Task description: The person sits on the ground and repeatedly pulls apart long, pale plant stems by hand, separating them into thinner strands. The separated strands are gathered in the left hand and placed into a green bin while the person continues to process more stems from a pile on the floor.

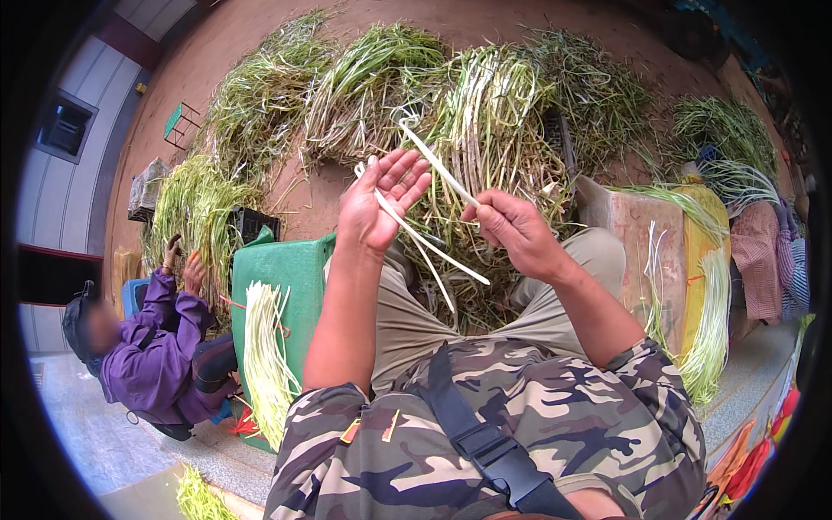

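Observation:
My left hand (372,218) is turned palm up, its fingers loosely spread. A few pale, slender plant stalks (434,242) lie across it, held at the thumb, with their ends hanging over my lap. Between the thumb and fingers of my right hand (518,229) is a single thicker white stalk (442,168). It slants up and to the left, and its far end curls thinly. Beyond the hands, a heap of long green-and-white leafy stalks (478,110) has brown, dry lower parts. Leafy scraps (471,302) lie between my knees.
To the left, a green-covered block (302,260) carries a bundle of pale stalks (263,351). Beside it a person in purple (146,344) handles another heap (195,201). On the right are a worn box (640,240), yellow sacking (699,214) and another pale bundle (708,325).

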The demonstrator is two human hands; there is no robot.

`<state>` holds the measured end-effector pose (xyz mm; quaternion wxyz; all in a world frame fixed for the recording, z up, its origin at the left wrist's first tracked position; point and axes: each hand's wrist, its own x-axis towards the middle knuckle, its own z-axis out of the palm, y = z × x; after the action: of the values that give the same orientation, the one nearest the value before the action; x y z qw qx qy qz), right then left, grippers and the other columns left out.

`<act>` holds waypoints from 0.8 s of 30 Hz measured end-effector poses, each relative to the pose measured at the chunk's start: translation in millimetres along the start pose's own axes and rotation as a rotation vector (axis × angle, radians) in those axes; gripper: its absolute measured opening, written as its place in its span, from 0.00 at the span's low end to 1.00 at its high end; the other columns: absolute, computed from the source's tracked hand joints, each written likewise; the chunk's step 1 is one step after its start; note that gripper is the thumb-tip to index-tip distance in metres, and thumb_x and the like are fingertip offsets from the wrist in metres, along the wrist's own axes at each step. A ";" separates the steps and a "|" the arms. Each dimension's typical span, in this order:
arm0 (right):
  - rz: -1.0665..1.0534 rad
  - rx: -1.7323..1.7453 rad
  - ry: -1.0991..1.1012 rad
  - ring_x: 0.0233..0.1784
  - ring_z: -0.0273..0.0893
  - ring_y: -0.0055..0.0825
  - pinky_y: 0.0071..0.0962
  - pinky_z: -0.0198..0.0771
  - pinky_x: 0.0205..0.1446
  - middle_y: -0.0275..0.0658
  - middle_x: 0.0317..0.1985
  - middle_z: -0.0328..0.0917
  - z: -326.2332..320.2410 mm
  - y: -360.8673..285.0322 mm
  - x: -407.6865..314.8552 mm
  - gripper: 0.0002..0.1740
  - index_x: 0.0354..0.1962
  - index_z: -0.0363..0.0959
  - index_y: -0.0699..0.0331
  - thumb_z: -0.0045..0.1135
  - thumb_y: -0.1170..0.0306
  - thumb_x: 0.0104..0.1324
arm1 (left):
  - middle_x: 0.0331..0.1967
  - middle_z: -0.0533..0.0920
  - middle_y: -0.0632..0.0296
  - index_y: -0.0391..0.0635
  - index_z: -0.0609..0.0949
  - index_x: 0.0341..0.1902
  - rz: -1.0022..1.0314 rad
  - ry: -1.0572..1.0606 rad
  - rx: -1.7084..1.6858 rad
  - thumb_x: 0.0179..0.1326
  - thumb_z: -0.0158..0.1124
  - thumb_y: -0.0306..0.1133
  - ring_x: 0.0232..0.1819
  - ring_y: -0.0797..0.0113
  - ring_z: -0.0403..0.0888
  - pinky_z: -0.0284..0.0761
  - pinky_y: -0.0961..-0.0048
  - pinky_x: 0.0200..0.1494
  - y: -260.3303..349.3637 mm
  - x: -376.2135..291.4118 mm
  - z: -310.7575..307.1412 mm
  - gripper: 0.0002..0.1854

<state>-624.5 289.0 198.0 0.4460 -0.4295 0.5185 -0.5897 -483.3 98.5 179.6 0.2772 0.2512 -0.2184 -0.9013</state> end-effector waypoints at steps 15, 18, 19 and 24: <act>0.140 0.272 0.242 0.58 0.72 0.26 0.29 0.63 0.65 0.39 0.51 0.77 -8.0 13.6 -12.6 0.23 0.54 0.73 0.68 0.37 0.60 0.77 | 0.25 0.68 0.65 0.36 0.71 0.55 0.288 0.030 -0.110 0.76 0.42 0.40 0.23 0.74 0.65 0.80 0.63 0.52 -12.4 0.4 12.4 0.18; -0.231 -0.352 0.223 0.58 0.72 0.29 0.31 0.61 0.66 0.43 0.55 0.75 -0.3 14.3 -9.7 0.20 0.55 0.72 0.66 0.43 0.63 0.74 | 0.25 0.69 0.65 0.39 0.72 0.51 0.341 0.037 -0.121 0.76 0.44 0.42 0.23 0.74 0.65 0.80 0.63 0.50 -11.9 0.5 19.5 0.17; -0.317 -0.574 0.204 0.59 0.72 0.30 0.31 0.61 0.66 0.44 0.55 0.74 3.1 15.8 -7.4 0.19 0.56 0.72 0.65 0.45 0.64 0.74 | 0.25 0.68 0.65 0.38 0.72 0.51 0.352 0.057 -0.154 0.76 0.44 0.41 0.23 0.74 0.65 0.80 0.64 0.49 -12.5 1.8 22.5 0.17; -0.186 -0.288 0.204 0.37 0.74 0.26 0.24 0.72 0.44 0.37 0.38 0.77 26.0 29.9 -1.7 0.18 0.55 0.72 0.65 0.50 0.67 0.72 | 0.22 0.67 0.65 0.41 0.71 0.41 0.457 0.105 -0.323 0.74 0.47 0.43 0.20 0.75 0.62 0.78 0.75 0.36 -10.2 4.6 30.3 0.16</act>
<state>-596.6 282.8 170.6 0.2689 -0.4731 0.5978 -0.5887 -508.0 111.0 196.2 0.5207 0.1942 -0.1083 -0.8243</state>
